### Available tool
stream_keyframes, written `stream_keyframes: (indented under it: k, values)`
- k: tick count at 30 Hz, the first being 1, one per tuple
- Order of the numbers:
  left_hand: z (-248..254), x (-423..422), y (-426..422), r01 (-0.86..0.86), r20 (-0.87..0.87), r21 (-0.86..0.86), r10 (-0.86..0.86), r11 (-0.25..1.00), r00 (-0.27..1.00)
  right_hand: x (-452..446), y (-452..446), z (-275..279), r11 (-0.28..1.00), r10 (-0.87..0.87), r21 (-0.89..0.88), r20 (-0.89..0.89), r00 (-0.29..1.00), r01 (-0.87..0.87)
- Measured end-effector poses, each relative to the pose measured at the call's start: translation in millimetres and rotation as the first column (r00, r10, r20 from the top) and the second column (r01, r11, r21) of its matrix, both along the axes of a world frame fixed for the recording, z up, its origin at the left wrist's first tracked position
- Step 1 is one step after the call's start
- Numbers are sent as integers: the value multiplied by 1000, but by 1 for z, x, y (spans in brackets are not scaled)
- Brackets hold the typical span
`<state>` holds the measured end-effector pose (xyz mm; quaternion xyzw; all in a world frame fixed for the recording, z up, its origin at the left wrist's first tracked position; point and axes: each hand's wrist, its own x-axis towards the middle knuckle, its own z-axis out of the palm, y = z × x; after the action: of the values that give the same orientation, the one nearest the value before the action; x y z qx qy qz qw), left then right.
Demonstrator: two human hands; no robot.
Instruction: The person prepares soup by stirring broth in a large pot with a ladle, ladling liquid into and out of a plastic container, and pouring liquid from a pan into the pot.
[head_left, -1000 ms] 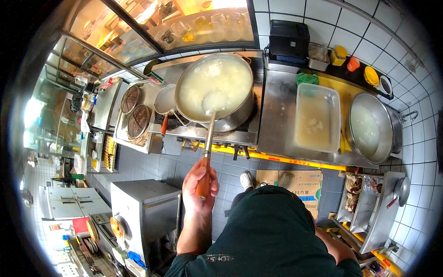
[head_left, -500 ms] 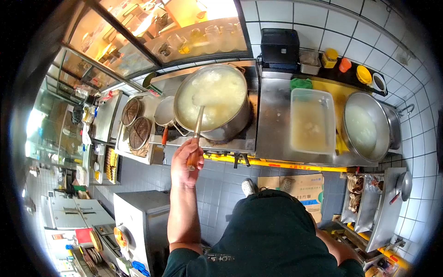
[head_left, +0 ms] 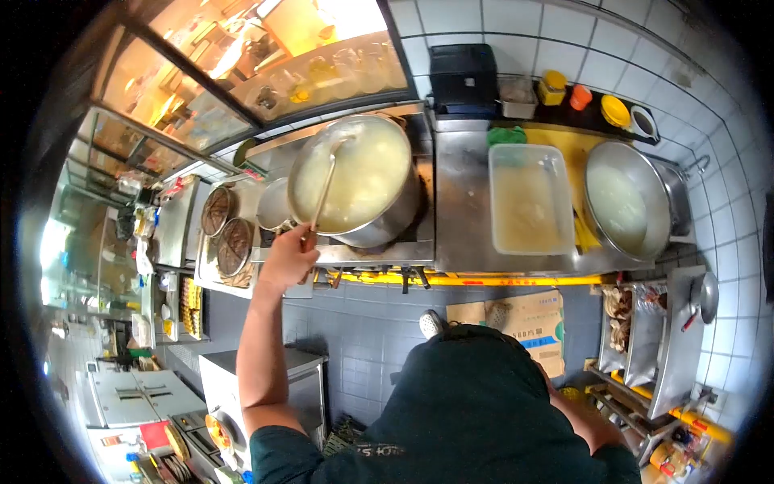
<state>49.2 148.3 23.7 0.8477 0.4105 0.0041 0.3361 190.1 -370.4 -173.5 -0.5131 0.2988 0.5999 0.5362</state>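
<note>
Head: pot (head_left: 387,228) of cloudy liquid (head_left: 361,184)

A wall of white square tiles with dark grout (head_left: 508,44) rises ahead and right of the left hand (head_left: 292,256). Directly ahead, a dark-framed glass window (head_left: 330,77) glows warm yellow (whiter daylight shows far left). Nearer the wearer than the hand spreads a blue-grey tiled floor (head_left: 371,323); a pale, double-doored metal cabinet (head_left: 129,395) stands to its left.

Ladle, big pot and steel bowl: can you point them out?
Ladle (head_left: 325,189), head view: middle of its handle.
Big pot (head_left: 395,219), head view: outer wall.
Steel bowl (head_left: 657,208), head view: bare inner wall.
</note>
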Motion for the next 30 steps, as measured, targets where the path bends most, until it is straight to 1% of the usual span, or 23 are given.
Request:
stream_keyframes:
  k: [1, 2, 3, 6, 8, 9, 10, 12, 13, 16, 17, 20, 21, 24, 25, 27, 28, 30]
  values:
    - [-11, -3, 12, 87, 0, 134, -88, 987, 996, -3, 1, 4, 1000, 3, 6, 18, 1000, -3]
    - [-20, -2, 22, 173, -4, 265, -178, 949, 984, -5, 4, 9, 1000, 16, 15, 42, 999, -17]
    - [-24, 1, 28, 168, -67, 290, -155, 942, 986, -7, 8, 15, 999, 33, 24, 67, 997, -35]
    - [-36, 6, 48, 296, -175, 536, -239, 791, 955, -14, 17, 29, 996, 67, 48, 145, 987, -74]
    - [-38, 13, 50, 344, -334, 556, -175, 757, 926, -19, 20, 31, 996, 66, 50, 166, 984, -75]
    - [-34, 16, 49, 366, -412, 565, -131, 739, 901, -23, 20, 24, 998, 41, 40, 175, 984, -49]
    - [-38, 14, 54, 401, -415, 583, -166, 707, 894, -27, 20, 18, 999, 16, 31, 186, 983, -22]
    - [-44, 11, 62, 464, -426, 616, -227, 636, 876, -29, 15, 10, 999, -12, 32, 150, 989, 8]
    - [-41, 13, 62, 491, -470, 600, -218, 632, 855, -29, 15, 7, 999, -31, 33, 124, 992, 27]
    - [-49, 12, 76, 518, -521, 532, -224, 670, 824, -27, 12, -1, 997, -75, 29, 39, 996, 74]
    - [-50, 9, 79, 514, -476, 566, -254, 644, 842, -27, 11, -4, 996, -87, 27, 18, 996, 87]
    - [-21, 12, 76, 559, -612, 394, -245, 730, 752, -25, 9, -12, 993, -116, 27, -30, 993, 117]
    - [-11, 12, 75, 485, -613, 317, -214, 815, 761, -25, 8, -14, 992, -124, 27, -44, 991, 125]
    - [23, 17, 64, 436, -659, 220, -196, 873, 726, -22, 4, -20, 989, -143, 26, -72, 987, 145]
    - [26, 12, 67, 439, -603, 217, -234, 872, 762, -21, 3, -22, 988, -149, 31, -82, 986, 152]
    - [39, 10, 64, 296, -546, 63, -215, 953, 810, -19, 1, -26, 986, -158, 35, -96, 983, 162]
    - [47, 10, 61, 221, -518, -17, -197, 975, 832, -18, 2, -28, 985, -166, 36, -106, 980, 171]
    - [47, 2, 61, 44, -396, -196, -120, 980, 910, -18, 0, -30, 983, -173, 45, -127, 977, 180]
